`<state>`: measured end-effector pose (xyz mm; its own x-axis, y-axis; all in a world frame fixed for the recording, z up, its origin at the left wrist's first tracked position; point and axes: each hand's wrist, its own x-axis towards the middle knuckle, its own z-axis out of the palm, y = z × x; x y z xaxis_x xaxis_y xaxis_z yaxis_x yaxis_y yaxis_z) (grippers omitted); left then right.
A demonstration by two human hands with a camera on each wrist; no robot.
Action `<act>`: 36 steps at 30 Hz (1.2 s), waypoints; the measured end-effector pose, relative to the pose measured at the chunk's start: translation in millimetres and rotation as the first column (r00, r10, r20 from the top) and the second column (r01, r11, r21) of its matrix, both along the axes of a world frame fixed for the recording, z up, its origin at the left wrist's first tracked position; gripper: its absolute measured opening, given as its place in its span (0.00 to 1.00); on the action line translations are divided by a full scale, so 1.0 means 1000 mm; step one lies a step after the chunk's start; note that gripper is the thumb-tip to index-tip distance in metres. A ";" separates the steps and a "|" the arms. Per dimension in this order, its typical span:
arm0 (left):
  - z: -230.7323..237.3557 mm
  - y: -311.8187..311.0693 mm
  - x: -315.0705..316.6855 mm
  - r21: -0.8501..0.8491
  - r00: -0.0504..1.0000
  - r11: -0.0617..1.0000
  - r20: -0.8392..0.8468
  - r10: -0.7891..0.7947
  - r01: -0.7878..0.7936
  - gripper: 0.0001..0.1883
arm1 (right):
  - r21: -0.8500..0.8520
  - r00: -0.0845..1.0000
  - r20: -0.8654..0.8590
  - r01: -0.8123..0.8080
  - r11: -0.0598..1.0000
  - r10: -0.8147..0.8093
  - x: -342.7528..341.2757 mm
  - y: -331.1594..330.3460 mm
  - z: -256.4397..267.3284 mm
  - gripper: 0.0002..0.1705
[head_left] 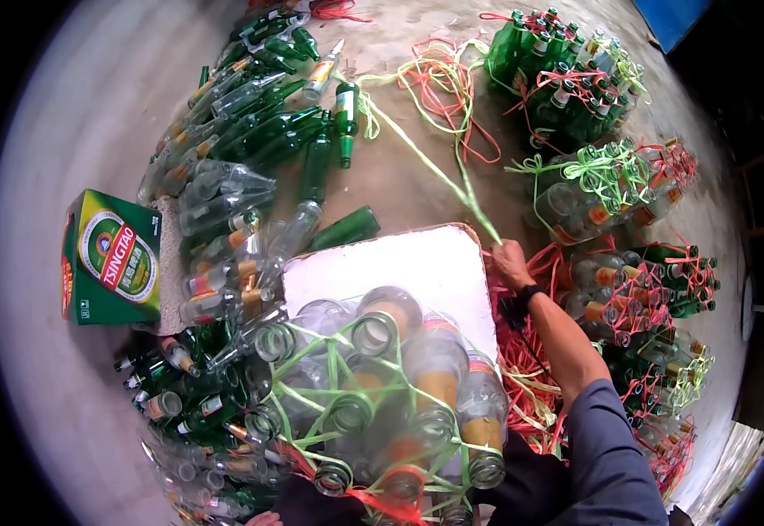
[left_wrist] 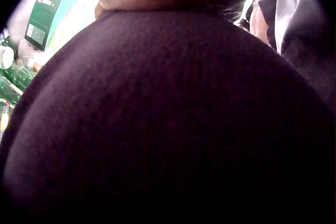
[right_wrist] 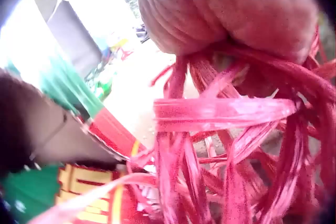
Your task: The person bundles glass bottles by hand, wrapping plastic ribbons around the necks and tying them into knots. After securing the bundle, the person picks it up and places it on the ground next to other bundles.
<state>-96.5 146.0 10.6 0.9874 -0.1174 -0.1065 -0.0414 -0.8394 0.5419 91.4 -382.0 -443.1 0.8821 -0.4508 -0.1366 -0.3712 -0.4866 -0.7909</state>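
Observation:
My right hand (head_left: pixel 512 265) grips a light green plastic rope (head_left: pixel 470 197) just beyond the right corner of a white board (head_left: pixel 356 263). The rope runs taut up and left across the floor. Red plastic ribbons (right_wrist: pixel 226 115) hang in a tangle right below the right hand (right_wrist: pixel 226 16) in its wrist view. On the near part of the board stands a bundle of clear glass bottles (head_left: pixel 373 337), bound with a net of green and red rope. At the bottom edge of the head view, my left hand (head_left: pixel 264 519) barely shows; its wrist view has it against dark cloth (left_wrist: pixel 168 108), fingers mostly hidden.
Loose green and clear bottles (head_left: pixel 233 188) lie heaped along the left. A green Tsingtao box (head_left: pixel 115 259) stands beyond them on a block. Tied bottle bundles (head_left: pixel 601 188) line the right side. A loose rope tangle (head_left: pixel 439 83) lies on the floor ahead.

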 end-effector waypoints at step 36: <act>-0.012 0.014 -0.056 -0.252 0.986 0.966 0.165 -0.016 0.058 0.16 | 0.525 0.662 0.291 0.494 0.694 -0.691 -0.324 0.083 0.323 0.27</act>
<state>-152.9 159.7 -1.2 0.9834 -0.1571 0.0904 -0.1735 -0.6706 0.7212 -232.6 -299.4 -119.7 0.4384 -0.8943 -0.0891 -0.0396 0.0798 -0.9960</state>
